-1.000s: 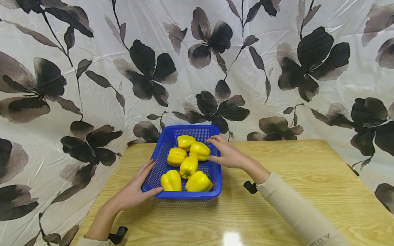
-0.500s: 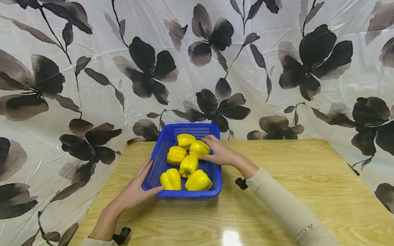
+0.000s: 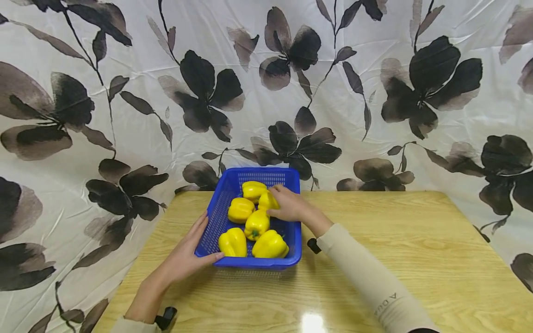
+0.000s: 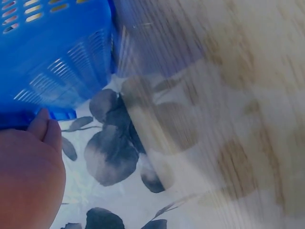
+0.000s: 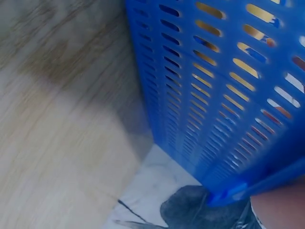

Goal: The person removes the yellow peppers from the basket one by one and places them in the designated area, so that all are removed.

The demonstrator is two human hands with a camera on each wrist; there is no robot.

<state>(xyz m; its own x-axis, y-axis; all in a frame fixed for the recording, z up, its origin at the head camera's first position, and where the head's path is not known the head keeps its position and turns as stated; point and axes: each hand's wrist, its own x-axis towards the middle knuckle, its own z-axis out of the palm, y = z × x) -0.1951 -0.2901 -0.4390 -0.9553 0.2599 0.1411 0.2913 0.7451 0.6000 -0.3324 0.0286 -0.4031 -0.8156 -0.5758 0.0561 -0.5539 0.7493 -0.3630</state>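
Observation:
A blue plastic basket (image 3: pixel 297 240) with slotted walls holds several yellow bell peppers, one (image 3: pixel 270 244) of them at its front right. My left hand (image 3: pixel 183 259) holds the basket by its front left corner, thumb over the front rim and fingers along the left side. Over the right rim reaches my right hand (image 3: pixel 289 203), its thumb and fingers around a bell pepper (image 3: pixel 268 200) that it partly covers. The right wrist view shows the basket's slotted wall (image 5: pixel 190 95), with the hand mostly hidden beyond the rim. In the left wrist view, fingers (image 4: pixel 53 133) touch the basket's edge.
The basket stands on a light wooden table (image 3: pixel 374 240), towards its back left. Behind it hangs a white curtain (image 3: pixel 258 106) with dark flowers. More yellow bell peppers (image 3: pixel 241 210) lie close around the held one.
My right hand has moved left and further into the basket, its fingers closing around the right-hand bell pepper. My left hand has stayed at the basket's corner.

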